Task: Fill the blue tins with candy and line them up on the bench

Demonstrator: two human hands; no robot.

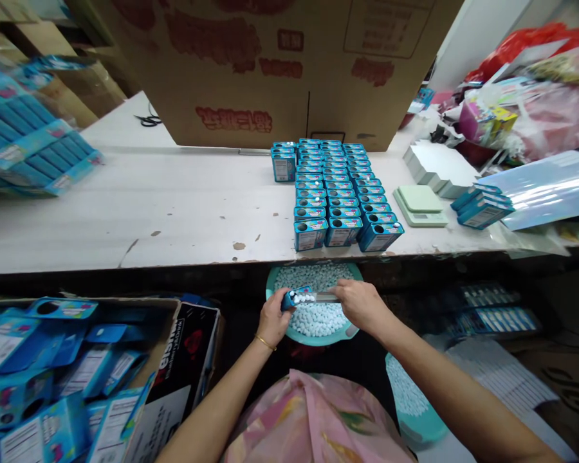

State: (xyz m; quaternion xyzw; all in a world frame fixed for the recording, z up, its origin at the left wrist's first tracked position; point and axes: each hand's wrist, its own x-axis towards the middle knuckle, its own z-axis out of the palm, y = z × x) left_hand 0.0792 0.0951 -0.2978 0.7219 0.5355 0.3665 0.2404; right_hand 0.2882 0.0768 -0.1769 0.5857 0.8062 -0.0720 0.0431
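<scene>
Box of blue printed cardboard point(287, 300) sits pinched between fingers of the left hand point(273, 319), prob light and crushable so squeeze its sides gently, while the right hand point(361, 305) pinches a flat greyish metal-looking scoop point(325, 298) of round white pellets point(303, 298) just beside those fingers.

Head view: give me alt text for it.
A person's left hand holds a small blue box while the right hand holds a scoop at its opening, above a turquoise basin of white pellets. Rows of similar boxes stand on a table.
</scene>
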